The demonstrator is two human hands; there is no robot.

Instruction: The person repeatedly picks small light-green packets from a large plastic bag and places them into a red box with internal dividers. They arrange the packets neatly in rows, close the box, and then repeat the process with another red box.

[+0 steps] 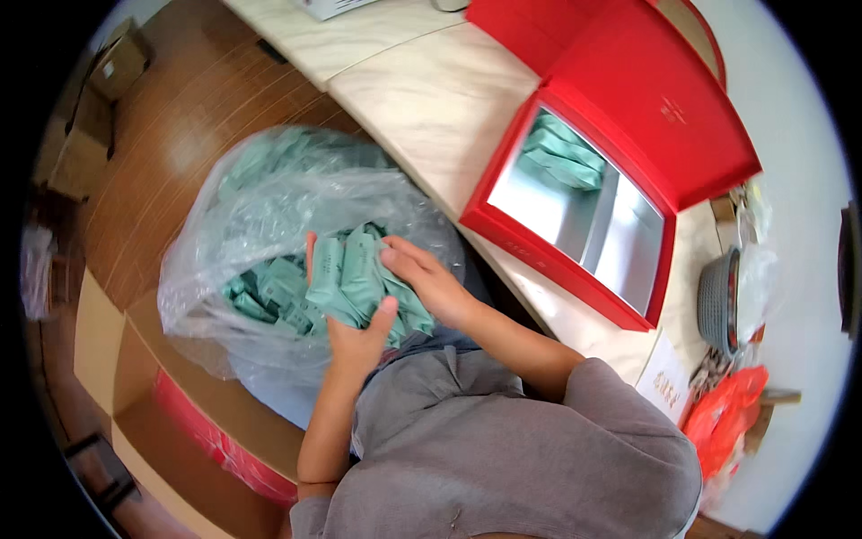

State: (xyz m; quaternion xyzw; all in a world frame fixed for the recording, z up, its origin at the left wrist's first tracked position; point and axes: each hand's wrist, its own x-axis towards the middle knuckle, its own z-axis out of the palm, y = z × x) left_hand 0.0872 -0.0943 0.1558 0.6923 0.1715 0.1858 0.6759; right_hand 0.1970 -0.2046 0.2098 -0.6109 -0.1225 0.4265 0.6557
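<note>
Between my two hands I hold a row of several pale green sachets (361, 269), standing side by side. My left hand (352, 346) grips them from the near left, its thumb along their near side. From the right, my right hand (422, 277) presses against them with its thumb and fingers. Below and around the hands, a large clear plastic bag (206, 242) gapes, with many loose green sachets (274, 292) inside. On the table to the right stands an open red gift box (561, 260); more green sachets (564, 153) lie in its far left compartment.
A marble-patterned table (431, 99) runs diagonally past the bag. An open cardboard box (197, 440) stands at lower left. Behind the gift box are a grey basket (716, 301) and an orange-red plastic bag (725, 422). Cartons (85, 148) sit on the wooden floor at far left.
</note>
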